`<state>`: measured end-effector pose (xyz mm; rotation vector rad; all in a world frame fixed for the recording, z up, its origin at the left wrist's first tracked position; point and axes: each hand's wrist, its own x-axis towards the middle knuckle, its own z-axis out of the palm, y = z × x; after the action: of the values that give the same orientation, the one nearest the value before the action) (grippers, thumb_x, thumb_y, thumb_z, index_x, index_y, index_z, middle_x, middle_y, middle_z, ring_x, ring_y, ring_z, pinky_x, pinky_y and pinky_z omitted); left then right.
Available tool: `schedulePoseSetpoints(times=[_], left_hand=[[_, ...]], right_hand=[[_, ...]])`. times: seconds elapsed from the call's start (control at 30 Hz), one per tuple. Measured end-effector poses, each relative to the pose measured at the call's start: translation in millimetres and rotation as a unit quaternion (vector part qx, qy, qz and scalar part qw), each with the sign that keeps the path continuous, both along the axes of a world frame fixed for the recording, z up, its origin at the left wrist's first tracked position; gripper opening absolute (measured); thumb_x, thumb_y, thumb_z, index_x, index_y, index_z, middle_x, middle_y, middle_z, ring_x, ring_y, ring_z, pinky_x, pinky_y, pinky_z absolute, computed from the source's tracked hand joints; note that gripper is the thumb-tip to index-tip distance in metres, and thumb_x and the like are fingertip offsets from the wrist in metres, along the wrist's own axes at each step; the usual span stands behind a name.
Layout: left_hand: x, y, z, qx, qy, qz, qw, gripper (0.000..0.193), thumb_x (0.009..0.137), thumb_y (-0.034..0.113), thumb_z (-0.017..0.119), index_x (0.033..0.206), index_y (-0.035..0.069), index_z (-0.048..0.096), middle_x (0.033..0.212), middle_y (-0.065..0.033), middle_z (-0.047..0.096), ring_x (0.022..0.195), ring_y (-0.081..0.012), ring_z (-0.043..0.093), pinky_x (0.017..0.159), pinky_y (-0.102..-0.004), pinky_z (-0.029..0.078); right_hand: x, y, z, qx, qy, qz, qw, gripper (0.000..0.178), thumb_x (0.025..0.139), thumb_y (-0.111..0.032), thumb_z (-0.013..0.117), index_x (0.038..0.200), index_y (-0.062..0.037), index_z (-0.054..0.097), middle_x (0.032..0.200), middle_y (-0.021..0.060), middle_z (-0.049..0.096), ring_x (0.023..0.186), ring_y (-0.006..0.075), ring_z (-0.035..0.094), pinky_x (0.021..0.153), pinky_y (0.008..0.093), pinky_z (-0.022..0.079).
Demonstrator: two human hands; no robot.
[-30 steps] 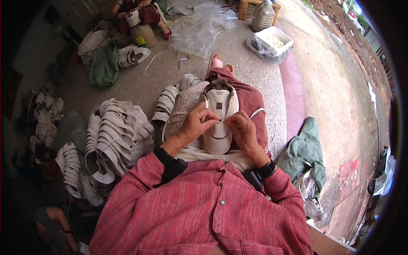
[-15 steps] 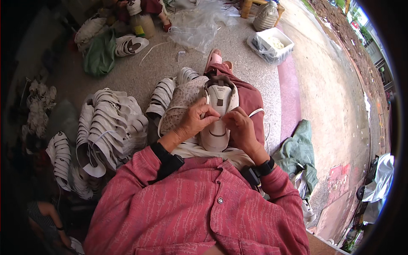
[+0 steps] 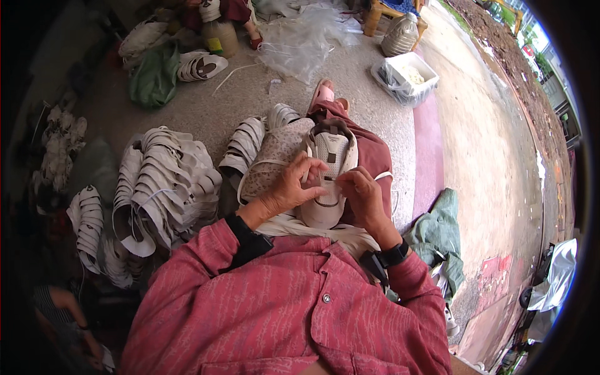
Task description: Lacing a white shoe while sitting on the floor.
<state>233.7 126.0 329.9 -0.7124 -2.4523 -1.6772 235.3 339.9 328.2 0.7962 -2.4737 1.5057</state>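
A pale beige-white shoe [image 3: 320, 215] lies on my lap, its toe toward me and its dark-lined opening away from me. The tongue has a small dark patch on it. Over the shoe's left side is my left hand [image 3: 289, 186], thumb and forefinger spread with nothing visible between them. My right hand [image 3: 364, 199] is at the shoe's right side, its fingers curled and pinched close to the lacing area. Whatever is in that pinch is too small to make out. Beneath the shoe, a floral-patterned cloth [image 3: 275, 150] covers my left leg.
Nested stacks of white shoe uppers [image 3: 169, 187] stand on the floor at my left. Farther off are a green bag [image 3: 154, 76], clear plastic sheeting [image 3: 294, 47], a plastic-lined white tub [image 3: 409, 76] and a large bottle [image 3: 400, 35]. A green sack [image 3: 437, 222] lies at right.
My hands were together, fingertips meeting over the shoe's middle. They have since drawn apart, and my left thumb and forefinger have opened. The view has shifted slightly.
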Motion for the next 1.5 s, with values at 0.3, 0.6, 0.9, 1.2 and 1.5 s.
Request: schedulePoseSetpoints(times=[0.3, 0.6, 0.9, 1.2, 1.5], left_hand=[[3.0, -1.7, -7.2, 0.007, -0.009, -0.018, 1.000, 0.044, 0.071, 0.010, 0.079, 0.109, 0.008, 0.057, 0.090, -0.0013, 0.045, 0.079, -0.0122, 0.050, 0.072, -0.0259, 0.044], [2.4, -4.2, -7.1, -0.018, 0.035, -0.016, 0.999, 0.025, 0.079, 0.014, 0.074, 0.100, 0.006, 0.062, 0.089, -0.0037, 0.046, 0.080, -0.0144, 0.051, 0.071, -0.0280, 0.043], [-0.3, 0.0, -12.5, 0.002, 0.016, 0.000, 1.000, 0.014, 0.082, 0.015, 0.072, 0.090, 0.006, 0.065, 0.085, -0.0038, 0.044, 0.078, -0.0155, 0.047, 0.071, -0.0278, 0.041], [-0.8, -0.2, -10.3, 0.017, -0.004, 0.001, 1.000, 0.014, 0.080, 0.015, 0.074, 0.088, 0.006, 0.067, 0.083, -0.0031, 0.043, 0.076, -0.0153, 0.047, 0.069, -0.0277, 0.040], [-0.2, -3.5, -8.2, -0.002, -0.002, 0.000, 1.000, 0.013, 0.081, 0.014, 0.072, 0.091, 0.006, 0.068, 0.083, -0.0046, 0.047, 0.080, -0.0176, 0.052, 0.073, -0.0294, 0.042]], right_hand=[[6.6, -9.4, 26.8, 0.130, -0.008, 0.004, 0.991, 0.009, 0.086, -0.007, 0.058, 0.094, -0.0071, 0.060, 0.089, 0.0103, 0.057, 0.081, 0.0305, 0.060, 0.064, 0.0398, 0.049], [-14.9, -1.2, 16.9, 0.184, 0.013, 0.068, 0.980, 0.011, 0.085, -0.007, 0.059, 0.096, -0.0049, 0.061, 0.092, 0.0114, 0.058, 0.086, 0.0297, 0.060, 0.069, 0.0382, 0.050], [-8.7, 0.7, 20.2, 0.085, -0.012, 0.088, 0.992, 0.015, 0.083, 0.000, 0.059, 0.098, -0.0014, 0.059, 0.092, 0.0125, 0.057, 0.087, 0.0284, 0.059, 0.075, 0.0355, 0.048], [-6.0, 5.2, 27.2, 0.177, 0.011, 0.039, 0.983, 0.008, 0.086, -0.006, 0.058, 0.093, -0.0040, 0.059, 0.090, 0.0129, 0.058, 0.083, 0.0333, 0.061, 0.069, 0.0385, 0.051], [4.6, -3.6, 36.1, 0.178, -0.031, 0.012, 0.983, 0.015, 0.085, -0.010, 0.062, 0.097, -0.0032, 0.059, 0.092, 0.0119, 0.058, 0.086, 0.0320, 0.060, 0.073, 0.0388, 0.049]])
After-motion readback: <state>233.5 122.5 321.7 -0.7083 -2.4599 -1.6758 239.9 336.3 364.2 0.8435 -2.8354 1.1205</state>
